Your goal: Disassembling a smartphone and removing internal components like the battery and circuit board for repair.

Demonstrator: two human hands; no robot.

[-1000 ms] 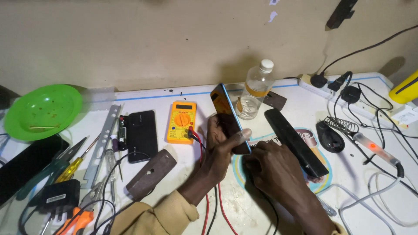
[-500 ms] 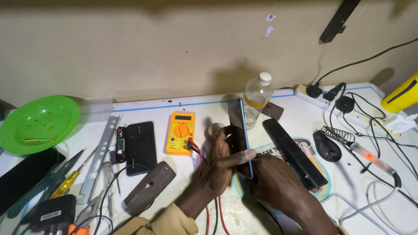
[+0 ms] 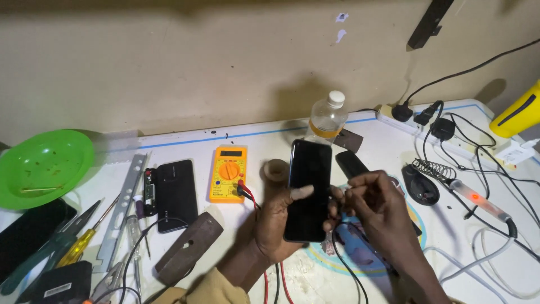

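Observation:
My left hand (image 3: 275, 225) holds a black smartphone (image 3: 308, 188) upright, its dark screen facing me, thumb pressed on the glass. My right hand (image 3: 374, 205) sits just right of the phone's lower edge, fingers pinched together near a black cable (image 3: 343, 264) that loops down toward me. Whether the fingertips grip the cable's end is hard to tell. A yellow multimeter (image 3: 228, 173) with red and black leads lies left of the phone.
A clear plastic bottle (image 3: 327, 119) stands behind the phone. Another black phone (image 3: 176, 194), a metal strip (image 3: 125, 202), screwdrivers (image 3: 79, 245) and a green bowl (image 3: 42, 166) lie left. A soldering iron (image 3: 478, 202), power strip (image 3: 450, 138) and tangled cords fill the right side.
The phone has turned from edge-on to screen facing me and now stands upright in my left hand. My right hand moved off its edge to the lower right side.

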